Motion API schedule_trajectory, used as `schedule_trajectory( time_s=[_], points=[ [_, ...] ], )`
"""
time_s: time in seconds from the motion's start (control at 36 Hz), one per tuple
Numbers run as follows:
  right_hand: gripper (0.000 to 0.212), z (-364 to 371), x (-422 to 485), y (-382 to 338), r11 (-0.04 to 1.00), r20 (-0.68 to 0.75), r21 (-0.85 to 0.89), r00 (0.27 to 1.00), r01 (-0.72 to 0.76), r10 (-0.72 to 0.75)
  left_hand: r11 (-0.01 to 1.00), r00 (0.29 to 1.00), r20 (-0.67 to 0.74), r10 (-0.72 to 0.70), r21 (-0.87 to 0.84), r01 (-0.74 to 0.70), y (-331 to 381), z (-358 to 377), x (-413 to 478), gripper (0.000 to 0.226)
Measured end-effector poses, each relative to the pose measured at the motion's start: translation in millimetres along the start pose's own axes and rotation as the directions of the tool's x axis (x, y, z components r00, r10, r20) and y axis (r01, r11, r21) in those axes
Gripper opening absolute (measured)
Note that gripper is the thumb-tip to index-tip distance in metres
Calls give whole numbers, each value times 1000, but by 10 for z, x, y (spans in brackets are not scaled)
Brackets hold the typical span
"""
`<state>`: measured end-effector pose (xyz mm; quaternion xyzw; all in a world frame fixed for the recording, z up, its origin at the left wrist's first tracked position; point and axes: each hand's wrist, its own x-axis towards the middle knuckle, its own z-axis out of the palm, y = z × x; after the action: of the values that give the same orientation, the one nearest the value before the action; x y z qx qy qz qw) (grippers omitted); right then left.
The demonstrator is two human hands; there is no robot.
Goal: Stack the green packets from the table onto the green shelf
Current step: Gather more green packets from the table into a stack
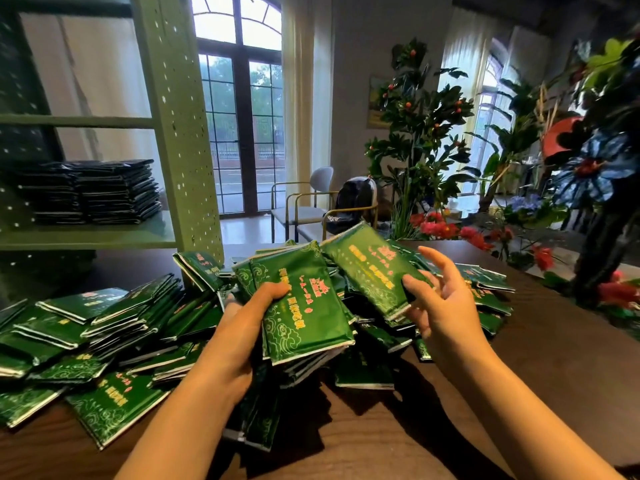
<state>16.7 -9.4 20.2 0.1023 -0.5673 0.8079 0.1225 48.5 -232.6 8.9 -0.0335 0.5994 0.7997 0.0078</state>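
I have the left hand (239,327) clamped on a bundle of green packets (304,306), thumb pressed across the top face and the rest of the hand underneath, held just above the table (536,358). The right hand (440,306) pinches a single packet (370,271) by its near corner with the thumb. The other fingers (436,261) are spread loosely, and the packet is tilted up and touches the bundle's far edge.

The packets look like flat foil sachets: light, a little pliable and glossy, so I expect them to slide over one another. I would grip the bundle across its short sides and squeeze top to bottom, rather than trust a corner pinch.

Many more lie in a loose pile (104,327) across the left and middle of the table, overlapping at all angles.

The green shelf (104,233) stands at the far left, with two dark stacks (104,192) already on its board and some free board beside them on the right. Its perforated upright (180,133) stands between my hands and that board, so I judge the bundle must go round it.

Chairs (304,202), a backpack (353,199) and potted plants (422,126) stand beyond the table, well clear.
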Motion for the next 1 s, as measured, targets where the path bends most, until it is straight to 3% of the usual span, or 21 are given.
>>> schedule_trajectory(
  time_s=[0.03,0.08,0.19,0.33,0.5,0.56,0.67,0.81,1.0],
  points=[
    [44,35,-60,-37,997,32,70,999,-39,37,1000,1000,-20,-12,-24,12,-6,-3,0,78],
    [49,78,-147,-83,987,101,135,992,-90,76,1000,997,-70,-26,-18,25,-14,56,20,99],
    [58,114,-253,-116,988,202,100,975,-114,92,1000,997,-71,-11,-17,10,-37,167,98,112],
    [54,156,-449,-60,961,203,-253,978,110,-59,996,990,-118,76,51,-70,-191,206,194,143],
    [70,93,-564,50,896,216,-404,971,181,-99,985,978,-135,162,86,-151,-319,358,101,162],
    [71,64,-586,89,865,232,-454,966,213,-116,977,973,-125,193,111,-180,-344,413,54,161],
    [69,15,-640,189,826,277,-517,957,224,-86,962,967,-99,236,163,-219,-406,499,-43,136],
    [72,-21,-704,291,806,314,-546,948,228,-56,915,950,-68,304,297,-272,-465,499,-111,161],
    [62,-85,-743,301,746,339,-600,937,288,-89,864,921,64,384,328,-383,-626,318,-28,136]
  ],
)
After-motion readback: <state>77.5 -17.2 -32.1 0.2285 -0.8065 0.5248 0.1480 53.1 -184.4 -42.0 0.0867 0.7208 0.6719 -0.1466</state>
